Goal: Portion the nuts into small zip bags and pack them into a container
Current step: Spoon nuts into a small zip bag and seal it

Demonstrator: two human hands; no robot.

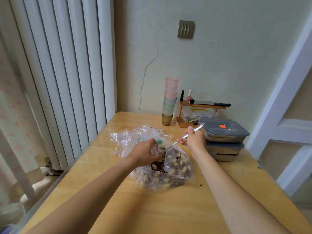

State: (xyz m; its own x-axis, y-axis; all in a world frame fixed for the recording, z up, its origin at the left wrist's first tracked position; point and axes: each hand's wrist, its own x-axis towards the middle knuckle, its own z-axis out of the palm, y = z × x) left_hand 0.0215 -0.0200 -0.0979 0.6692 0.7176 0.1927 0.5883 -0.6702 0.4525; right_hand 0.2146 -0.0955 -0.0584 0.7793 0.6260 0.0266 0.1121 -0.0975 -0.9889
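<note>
Nuts (175, 164), pale, seemingly mixed; left grip (145, 154) pinches bag (162, 176), right grip (194, 138) spoon (187, 135).

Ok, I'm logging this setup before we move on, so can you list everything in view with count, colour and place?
big nut bag: one, clear, table centre
small zip bags: a pile, clear with red seals, behind the nut bag
spoon: one, silver, tip in the nut bag
lidded containers: three stacked, steel with grey lids, right
cups: one stack, pink, green, brown, by the wall
small shelf: one, wooden, far right
table: one, light wood
left hand: holds the nut bag's mouth
right hand: grips the spoon
</note>
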